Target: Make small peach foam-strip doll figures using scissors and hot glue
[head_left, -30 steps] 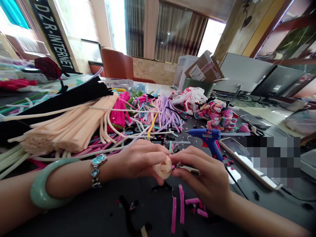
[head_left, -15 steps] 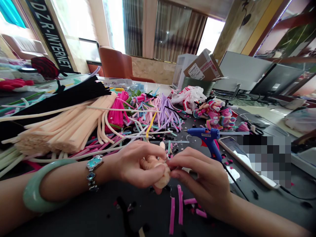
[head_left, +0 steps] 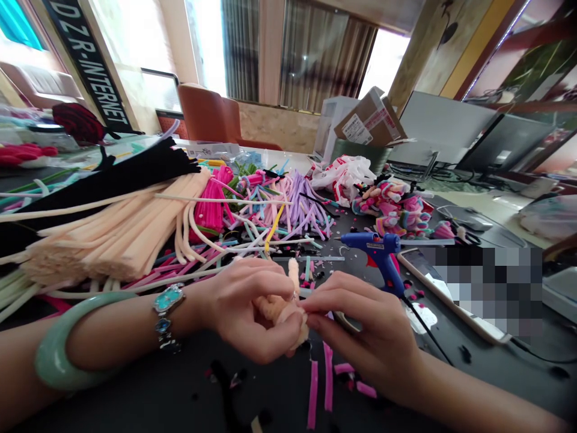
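A peach-coloured fuzzy coil of pipe cleaner [head_left: 271, 308] is wrapped by the fingers of my left hand [head_left: 252, 310], the thumb pressing on its near side. One peach pipe-cleaner end [head_left: 294, 273] sticks up beyond the fingertips. At the coil's right edge, the thumb and fingers of my right hand [head_left: 360, 322] are pinched together against it; the exact spot they grip is mostly hidden. Below the hands, cut pink pipe-cleaner pieces [head_left: 328, 379] lie on the dark table [head_left: 157, 397].
A blue glue gun [head_left: 376, 246] lies beyond my right hand, beside a phone [head_left: 451, 300]. Peach pipe-cleaner bundles [head_left: 121, 234] and a black bundle [head_left: 103, 180] fill the left. Finished-looking colourful fuzzy pieces [head_left: 396, 207] and a white plastic bag [head_left: 342, 174] sit farther back.
The coil has turned and tilted in my left hand, and more of the upright pipe-cleaner end shows. Both hands stay close together in nearly the same place.
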A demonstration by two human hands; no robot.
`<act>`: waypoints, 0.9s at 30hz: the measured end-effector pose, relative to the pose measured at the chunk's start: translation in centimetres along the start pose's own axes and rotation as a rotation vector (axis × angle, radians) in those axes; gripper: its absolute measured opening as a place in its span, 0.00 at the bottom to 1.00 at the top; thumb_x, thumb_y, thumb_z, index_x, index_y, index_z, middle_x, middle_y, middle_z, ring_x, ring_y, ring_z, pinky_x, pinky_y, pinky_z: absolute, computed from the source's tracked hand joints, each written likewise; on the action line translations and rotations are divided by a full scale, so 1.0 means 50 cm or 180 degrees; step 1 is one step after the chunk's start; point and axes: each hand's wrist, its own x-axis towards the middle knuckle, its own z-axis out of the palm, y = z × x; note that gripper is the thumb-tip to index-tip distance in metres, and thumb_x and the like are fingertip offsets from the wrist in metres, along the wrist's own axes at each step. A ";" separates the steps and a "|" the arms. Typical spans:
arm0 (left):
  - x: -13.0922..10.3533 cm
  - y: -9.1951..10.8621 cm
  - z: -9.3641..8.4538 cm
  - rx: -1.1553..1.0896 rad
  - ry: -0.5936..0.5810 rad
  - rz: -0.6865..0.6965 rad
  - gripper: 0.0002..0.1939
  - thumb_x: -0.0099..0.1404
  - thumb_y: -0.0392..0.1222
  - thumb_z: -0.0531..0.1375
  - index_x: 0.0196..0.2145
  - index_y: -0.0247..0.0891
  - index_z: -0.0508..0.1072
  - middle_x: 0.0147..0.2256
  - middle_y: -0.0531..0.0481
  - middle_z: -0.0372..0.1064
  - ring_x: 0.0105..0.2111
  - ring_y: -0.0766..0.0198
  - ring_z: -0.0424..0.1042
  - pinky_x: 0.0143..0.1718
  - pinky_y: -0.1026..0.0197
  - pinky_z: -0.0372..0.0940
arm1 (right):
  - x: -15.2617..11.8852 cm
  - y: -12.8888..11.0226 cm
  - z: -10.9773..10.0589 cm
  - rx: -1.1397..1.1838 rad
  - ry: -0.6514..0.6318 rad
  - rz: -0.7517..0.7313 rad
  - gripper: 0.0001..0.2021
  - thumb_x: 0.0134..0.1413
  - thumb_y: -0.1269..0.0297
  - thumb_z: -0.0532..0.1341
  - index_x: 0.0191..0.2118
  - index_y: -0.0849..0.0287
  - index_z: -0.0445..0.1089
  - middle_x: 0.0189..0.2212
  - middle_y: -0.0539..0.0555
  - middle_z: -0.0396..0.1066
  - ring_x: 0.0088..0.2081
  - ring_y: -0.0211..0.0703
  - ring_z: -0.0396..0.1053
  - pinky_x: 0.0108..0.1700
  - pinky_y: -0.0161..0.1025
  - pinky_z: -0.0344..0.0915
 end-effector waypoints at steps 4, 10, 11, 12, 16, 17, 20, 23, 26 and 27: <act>-0.005 -0.003 0.002 0.0096 0.0071 0.0076 0.13 0.51 0.32 0.58 0.36 0.37 0.62 0.18 0.58 0.63 0.15 0.71 0.63 0.21 0.65 0.64 | -0.001 0.001 0.003 -0.0022 0.0042 -0.0020 0.06 0.55 0.75 0.59 0.37 0.60 0.71 0.27 0.52 0.71 0.29 0.37 0.67 0.31 0.35 0.65; -0.006 0.007 0.009 0.0390 0.0270 0.0065 0.12 0.49 0.33 0.58 0.34 0.37 0.64 0.19 0.55 0.65 0.17 0.68 0.65 0.22 0.65 0.64 | -0.003 0.000 0.009 -0.0040 0.0143 -0.0103 0.05 0.54 0.75 0.59 0.34 0.60 0.70 0.26 0.51 0.71 0.27 0.36 0.67 0.30 0.35 0.64; -0.006 0.008 0.010 0.0423 0.0291 0.0050 0.12 0.49 0.33 0.58 0.34 0.37 0.64 0.19 0.55 0.65 0.17 0.68 0.64 0.22 0.65 0.64 | -0.002 0.000 0.009 -0.0048 0.0147 -0.0107 0.05 0.54 0.75 0.59 0.34 0.60 0.70 0.25 0.51 0.70 0.27 0.36 0.67 0.30 0.35 0.64; -0.007 0.007 0.010 0.0429 0.0293 0.0046 0.12 0.49 0.34 0.58 0.34 0.37 0.64 0.19 0.56 0.64 0.17 0.69 0.64 0.22 0.65 0.64 | -0.001 0.001 0.009 -0.0053 0.0138 -0.0100 0.05 0.54 0.75 0.59 0.33 0.60 0.70 0.25 0.51 0.70 0.27 0.36 0.67 0.30 0.34 0.64; -0.010 0.000 0.009 0.0265 0.0139 0.0025 0.13 0.49 0.33 0.59 0.35 0.38 0.63 0.18 0.58 0.62 0.16 0.70 0.62 0.21 0.66 0.63 | 0.001 0.000 0.007 -0.0085 0.0106 -0.0056 0.05 0.55 0.75 0.58 0.33 0.60 0.70 0.25 0.51 0.70 0.27 0.36 0.67 0.29 0.34 0.64; -0.010 -0.002 0.008 0.0226 0.0103 0.0010 0.13 0.50 0.32 0.59 0.35 0.38 0.63 0.19 0.58 0.62 0.16 0.71 0.61 0.21 0.66 0.62 | 0.001 -0.001 0.006 -0.0092 0.0117 -0.0066 0.05 0.55 0.75 0.58 0.33 0.60 0.70 0.24 0.51 0.71 0.26 0.36 0.67 0.29 0.34 0.64; -0.010 -0.005 0.006 0.0169 0.0030 -0.0057 0.13 0.51 0.32 0.59 0.36 0.38 0.62 0.19 0.58 0.62 0.15 0.73 0.59 0.19 0.67 0.60 | 0.002 -0.003 0.004 -0.0075 0.0152 -0.0057 0.05 0.54 0.75 0.59 0.33 0.60 0.71 0.25 0.51 0.71 0.27 0.36 0.67 0.29 0.34 0.65; -0.007 -0.005 0.005 0.0132 0.0024 -0.0059 0.14 0.52 0.33 0.59 0.36 0.38 0.61 0.18 0.59 0.61 0.15 0.73 0.59 0.19 0.67 0.58 | 0.003 -0.003 0.004 -0.0026 0.0172 -0.0032 0.06 0.54 0.77 0.59 0.34 0.61 0.71 0.26 0.52 0.72 0.27 0.36 0.68 0.30 0.34 0.65; -0.005 -0.004 0.005 0.0142 0.0050 -0.0064 0.13 0.52 0.33 0.58 0.36 0.38 0.61 0.18 0.59 0.60 0.15 0.73 0.58 0.18 0.68 0.58 | 0.004 -0.002 0.004 0.0014 0.0202 -0.0014 0.07 0.54 0.77 0.59 0.35 0.60 0.72 0.26 0.52 0.73 0.28 0.36 0.68 0.30 0.34 0.66; -0.005 -0.003 0.005 0.0142 0.0050 -0.0083 0.13 0.52 0.33 0.58 0.36 0.38 0.61 0.18 0.60 0.60 0.15 0.73 0.58 0.18 0.68 0.58 | 0.004 -0.002 0.004 0.0014 0.0212 -0.0010 0.07 0.54 0.77 0.59 0.35 0.60 0.72 0.26 0.52 0.73 0.28 0.37 0.68 0.30 0.34 0.66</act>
